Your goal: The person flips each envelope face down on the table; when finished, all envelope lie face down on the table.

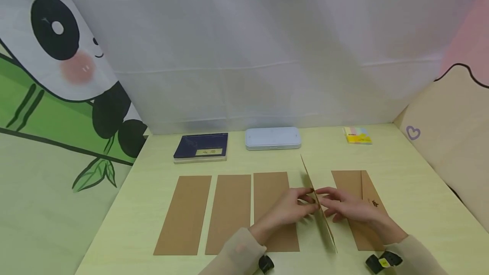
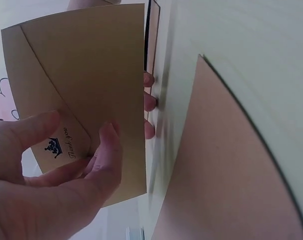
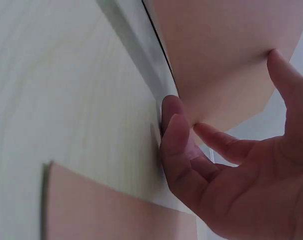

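Note:
A kraft-brown envelope [image 2: 101, 55] stands on edge, turned nearly side-on in the head view, between my two hands. Its flap carries a dark crown print and the words "Thank you". On the flap side, my left hand [image 1: 288, 208] holds it with bent fingers close to the flap's tip. From the plain side, my right hand [image 1: 353, 208] holds it too, thumb and a finger against the face. Other right fingertips [image 2: 149, 102] show past the edge nearest the table. Under my right hand lies another brown envelope [image 1: 347, 180], flap side up, partly covered.
Left of the hands, three brown envelopes lie in a row: a left one [image 1: 182, 215], a middle one [image 1: 229, 211] and a right one [image 1: 270, 190]. Behind them are a dark blue book [image 1: 202, 144], a pale blue case [image 1: 273, 138] and colourful sticky notes [image 1: 357, 135].

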Motion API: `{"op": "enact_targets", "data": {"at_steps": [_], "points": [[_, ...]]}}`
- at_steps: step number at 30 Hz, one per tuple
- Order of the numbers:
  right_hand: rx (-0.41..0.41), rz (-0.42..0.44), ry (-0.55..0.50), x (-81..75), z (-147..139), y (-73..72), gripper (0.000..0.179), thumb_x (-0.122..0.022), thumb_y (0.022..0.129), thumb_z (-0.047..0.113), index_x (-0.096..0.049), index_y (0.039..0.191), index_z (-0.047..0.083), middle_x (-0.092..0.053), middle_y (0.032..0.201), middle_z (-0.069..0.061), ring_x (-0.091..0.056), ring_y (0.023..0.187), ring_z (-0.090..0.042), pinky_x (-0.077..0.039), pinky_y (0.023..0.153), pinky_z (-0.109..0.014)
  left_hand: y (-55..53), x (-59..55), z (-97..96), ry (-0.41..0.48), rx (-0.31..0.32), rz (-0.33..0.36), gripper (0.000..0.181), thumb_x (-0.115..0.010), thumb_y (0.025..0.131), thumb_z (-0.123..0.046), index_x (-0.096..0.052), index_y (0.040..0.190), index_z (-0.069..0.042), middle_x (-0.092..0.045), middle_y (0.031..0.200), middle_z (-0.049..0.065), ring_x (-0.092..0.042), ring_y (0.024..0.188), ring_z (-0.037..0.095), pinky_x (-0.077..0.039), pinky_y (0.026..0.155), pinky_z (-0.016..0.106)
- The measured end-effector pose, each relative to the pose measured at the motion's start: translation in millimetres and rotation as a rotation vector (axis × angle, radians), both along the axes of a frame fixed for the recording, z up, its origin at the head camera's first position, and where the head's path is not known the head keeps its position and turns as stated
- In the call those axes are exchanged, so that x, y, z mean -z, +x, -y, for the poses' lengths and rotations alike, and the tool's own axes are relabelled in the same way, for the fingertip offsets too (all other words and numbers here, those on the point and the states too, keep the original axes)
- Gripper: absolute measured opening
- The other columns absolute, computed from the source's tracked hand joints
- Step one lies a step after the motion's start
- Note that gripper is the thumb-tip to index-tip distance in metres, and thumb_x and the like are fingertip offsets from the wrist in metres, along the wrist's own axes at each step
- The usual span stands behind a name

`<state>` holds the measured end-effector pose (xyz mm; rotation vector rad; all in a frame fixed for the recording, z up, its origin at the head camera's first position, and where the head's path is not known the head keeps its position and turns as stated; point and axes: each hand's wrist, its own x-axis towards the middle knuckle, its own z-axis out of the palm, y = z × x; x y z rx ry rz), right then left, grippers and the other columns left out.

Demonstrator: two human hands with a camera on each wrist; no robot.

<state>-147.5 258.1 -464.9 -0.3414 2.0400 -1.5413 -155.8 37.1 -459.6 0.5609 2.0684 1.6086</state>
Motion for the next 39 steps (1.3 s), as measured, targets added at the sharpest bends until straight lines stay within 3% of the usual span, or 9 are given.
{"op": "enact_targets", "data": {"at_steps": [9,13,17,25,30,35,39], "points": [[0.034,-0.006,0.022,-3.6,2,1.8,0.054,-0.053,0.099,0.026,-0.032,0.140,0.000,-0.060,0.112,-0.018,-0.064,0.084,-0.033,-0.050,0.068,-0.040,3.1,-5.4,0.1,0.194,0.000,0.164,0.051,-0.058,0.096,-0.014,-0.041,0.140,0.005,-0.068,0.097,0.005,-0.068,0.083,0.024,-0.054,0.070,0.035],[0.088,-0.006,0.029,-4.3,2,2.5,0.054,-0.058,0.097,0.026,-0.034,0.138,0.001,-0.062,0.106,-0.016,-0.064,0.083,-0.032,-0.050,0.068,-0.042,3.5,-8.2,0.3,0.263,-0.007,0.215,0.043,-0.049,0.101,-0.019,-0.046,0.137,0.004,-0.067,0.100,0.007,-0.067,0.086,0.026,-0.053,0.073,0.035],[0.123,-0.030,0.020,-5.2,2,3.0,0.057,-0.062,0.094,0.022,-0.033,0.137,-0.002,-0.061,0.102,-0.015,-0.063,0.084,-0.031,-0.049,0.069,-0.042,4.5,-11.0,-0.3,0.288,-0.047,0.234,0.039,-0.042,0.103,-0.025,-0.057,0.125,0.005,-0.066,0.098,0.007,-0.067,0.081,0.023,-0.054,0.073,0.036],[0.184,-0.052,0.037,-6.9,0,2.3,0.064,-0.071,0.087,0.018,-0.035,0.137,-0.002,-0.057,0.101,-0.018,-0.062,0.083,-0.030,-0.049,0.068,-0.041,7.4,-15.3,1.2,0.297,-0.123,0.221,0.043,-0.039,0.103,-0.030,-0.062,0.111,0.006,-0.068,0.092,0.010,-0.067,0.075,0.022,-0.054,0.073,0.039],[0.192,-0.137,0.124,-5.2,-2,2.5,0.067,-0.076,0.083,0.020,-0.039,0.135,-0.002,-0.057,0.097,-0.016,-0.059,0.080,-0.029,-0.048,0.062,-0.037,6.1,-11.3,2.7,0.281,-0.129,0.194,0.030,-0.043,0.102,-0.018,-0.062,0.105,0.005,-0.067,0.087,0.008,-0.064,0.068,0.016,-0.054,0.069,0.037],[0.194,-0.230,0.232,-2.6,-3,3.3,0.068,-0.079,0.079,0.024,-0.043,0.132,0.000,-0.057,0.093,-0.013,-0.056,0.079,-0.026,-0.046,0.062,-0.034,3.7,-4.5,7.0,0.264,-0.144,0.167,0.024,-0.049,0.097,-0.006,-0.060,0.115,0.005,-0.064,0.082,0.006,-0.059,0.062,0.013,-0.054,0.065,0.040],[0.203,-0.260,0.291,-2.7,-3,5.4,0.067,-0.081,0.077,0.025,-0.047,0.129,0.000,-0.056,0.092,-0.011,-0.054,0.080,-0.025,-0.045,0.064,-0.035,3.1,-0.8,10.0,0.178,-0.202,0.084,0.039,-0.059,0.090,0.001,-0.053,0.128,0.008,-0.062,0.080,0.003,-0.061,0.059,0.017,-0.053,0.059,0.036]]}}
